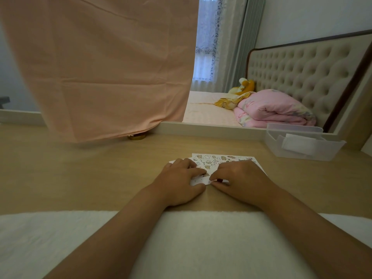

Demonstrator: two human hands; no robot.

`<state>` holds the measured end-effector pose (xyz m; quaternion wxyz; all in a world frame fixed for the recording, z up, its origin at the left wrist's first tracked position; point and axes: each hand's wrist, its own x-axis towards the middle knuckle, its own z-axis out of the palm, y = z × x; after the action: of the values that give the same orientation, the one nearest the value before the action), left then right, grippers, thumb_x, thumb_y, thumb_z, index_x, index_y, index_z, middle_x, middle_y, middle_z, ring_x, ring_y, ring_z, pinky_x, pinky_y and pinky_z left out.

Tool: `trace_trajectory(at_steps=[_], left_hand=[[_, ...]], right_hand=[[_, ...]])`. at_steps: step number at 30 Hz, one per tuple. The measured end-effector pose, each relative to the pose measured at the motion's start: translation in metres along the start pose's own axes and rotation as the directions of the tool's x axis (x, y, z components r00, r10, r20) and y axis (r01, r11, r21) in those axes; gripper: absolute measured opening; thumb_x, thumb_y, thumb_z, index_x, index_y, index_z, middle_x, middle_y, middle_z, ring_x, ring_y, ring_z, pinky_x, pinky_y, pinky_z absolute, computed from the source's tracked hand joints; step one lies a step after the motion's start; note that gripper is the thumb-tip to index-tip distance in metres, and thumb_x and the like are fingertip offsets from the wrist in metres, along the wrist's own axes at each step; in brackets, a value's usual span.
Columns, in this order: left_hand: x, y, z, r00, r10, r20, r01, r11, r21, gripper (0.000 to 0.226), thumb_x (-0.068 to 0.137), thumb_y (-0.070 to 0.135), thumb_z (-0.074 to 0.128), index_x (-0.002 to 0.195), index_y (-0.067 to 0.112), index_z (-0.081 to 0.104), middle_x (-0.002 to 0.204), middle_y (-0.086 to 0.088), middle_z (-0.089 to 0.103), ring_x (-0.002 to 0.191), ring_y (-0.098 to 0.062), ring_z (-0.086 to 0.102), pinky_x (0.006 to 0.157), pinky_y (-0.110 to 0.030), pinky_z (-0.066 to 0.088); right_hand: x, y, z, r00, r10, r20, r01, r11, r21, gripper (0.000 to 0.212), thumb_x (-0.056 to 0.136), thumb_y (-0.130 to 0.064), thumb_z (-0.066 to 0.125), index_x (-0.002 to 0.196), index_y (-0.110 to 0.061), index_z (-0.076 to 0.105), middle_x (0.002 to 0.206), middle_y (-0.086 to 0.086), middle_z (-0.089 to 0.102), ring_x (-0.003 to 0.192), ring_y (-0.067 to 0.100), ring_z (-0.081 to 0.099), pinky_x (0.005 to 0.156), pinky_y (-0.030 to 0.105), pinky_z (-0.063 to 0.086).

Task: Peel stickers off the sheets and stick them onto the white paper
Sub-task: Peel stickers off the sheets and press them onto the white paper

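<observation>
just ahead of the grip of the right hand [239, 178], a sticker sheet [223, 158] lies on the bench [100, 174]. thumb and finger pinch a sticker [210, 181] at its near edge; the left hand [181, 178] presses the sheet flat, unclenched. peeling seems under way; next, a slow lift toward the white paper [171, 162], probably that corner left of the grip.
</observation>
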<state>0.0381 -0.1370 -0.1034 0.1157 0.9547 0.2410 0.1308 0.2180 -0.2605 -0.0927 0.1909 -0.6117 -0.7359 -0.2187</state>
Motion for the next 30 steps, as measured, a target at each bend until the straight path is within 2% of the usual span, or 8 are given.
trace_trajectory(at_steps=[5,8,10,13,17,20,27,30], left_hand=[[0.000,0.000,-0.002,0.995,-0.044,-0.084,0.030,0.986,-0.166,0.036,0.101,0.044,0.047,0.134,0.036,0.060,0.137,0.009,0.048,0.131,-0.011,0.036,0.114,-0.038,0.027],[0.001,0.005,-0.009,0.965,-0.106,-0.239,0.022,0.944,-0.329,0.022,0.101,0.030,0.050,0.109,0.031,0.070,0.116,0.011,0.058,0.112,-0.007,0.046,0.097,-0.027,0.036],[-0.001,0.014,-0.016,0.953,-0.225,-0.202,0.076,0.825,-0.560,0.025,0.101,0.027,0.051,0.089,0.024,0.072,0.090,0.012,0.068,0.088,-0.007,0.057,0.081,-0.026,0.043],[-0.006,0.028,-0.024,0.958,-0.288,-0.004,0.158,0.536,-0.830,0.039,0.103,0.031,0.050,0.079,0.011,0.073,0.068,0.003,0.070,0.065,-0.014,0.059,0.069,-0.025,0.049],[-0.008,0.035,-0.029,0.948,-0.310,0.066,0.202,0.432,-0.879,0.028,0.098,0.027,0.059,0.085,0.008,0.076,0.072,0.000,0.072,0.065,-0.014,0.060,0.062,-0.017,0.048],[-0.006,0.034,-0.031,0.926,-0.363,0.106,0.266,0.428,-0.864,0.023,0.093,0.029,0.063,0.090,0.012,0.077,0.078,0.003,0.075,0.065,-0.012,0.062,0.061,-0.024,0.042],[-0.006,0.032,-0.033,0.913,-0.381,0.144,0.305,0.404,-0.863,0.017,0.092,0.027,0.065,0.093,0.014,0.077,0.084,0.005,0.077,0.068,-0.010,0.064,0.057,-0.024,0.041],[-0.005,0.032,-0.030,0.912,-0.396,0.111,0.297,0.447,-0.843,0.018,0.093,0.027,0.064,0.089,0.015,0.077,0.083,0.008,0.076,0.067,-0.007,0.062,0.057,-0.023,0.041]], right_hand=[[0.002,0.004,0.000,0.971,-0.032,-0.237,0.032,0.999,-0.004,0.018,0.090,-0.040,0.068,0.087,-0.025,0.077,0.080,-0.012,0.074,0.068,0.005,0.065,0.056,0.027,0.052],[0.005,0.005,-0.005,0.924,-0.110,-0.366,0.090,0.993,-0.073,0.021,0.094,-0.035,0.072,0.083,-0.018,0.076,0.079,-0.005,0.073,0.065,0.015,0.067,0.052,0.032,0.050],[0.008,0.005,-0.011,0.897,-0.171,-0.409,0.115,0.981,-0.157,0.021,0.093,-0.032,0.074,0.081,-0.015,0.075,0.078,-0.002,0.072,0.062,0.018,0.066,0.051,0.033,0.048],[0.010,0.007,-0.015,0.877,-0.232,-0.420,0.131,0.958,-0.254,0.023,0.095,-0.030,0.072,0.078,-0.013,0.074,0.075,0.001,0.070,0.058,0.021,0.061,0.049,0.034,0.046],[0.011,0.007,-0.014,0.875,-0.301,-0.379,0.181,0.930,-0.320,0.025,0.097,-0.028,0.068,0.078,-0.013,0.074,0.071,0.004,0.066,0.055,0.024,0.058,0.047,0.037,0.044],[0.013,0.004,-0.016,0.860,-0.343,-0.378,0.198,0.907,-0.372,0.026,0.097,-0.026,0.069,0.074,-0.013,0.071,0.067,0.003,0.063,0.052,0.023,0.054,0.046,0.036,0.040],[0.015,0.001,-0.018,0.849,-0.406,-0.337,0.236,0.863,-0.447,0.023,0.094,-0.017,0.070,0.071,-0.016,0.068,0.065,0.003,0.058,0.051,0.023,0.048,0.046,0.035,0.036],[0.017,-0.001,-0.017,0.857,-0.402,-0.323,0.234,0.861,-0.452,0.022,0.097,-0.021,0.067,0.075,-0.016,0.069,0.068,0.002,0.059,0.052,0.022,0.049,0.046,0.036,0.037]])
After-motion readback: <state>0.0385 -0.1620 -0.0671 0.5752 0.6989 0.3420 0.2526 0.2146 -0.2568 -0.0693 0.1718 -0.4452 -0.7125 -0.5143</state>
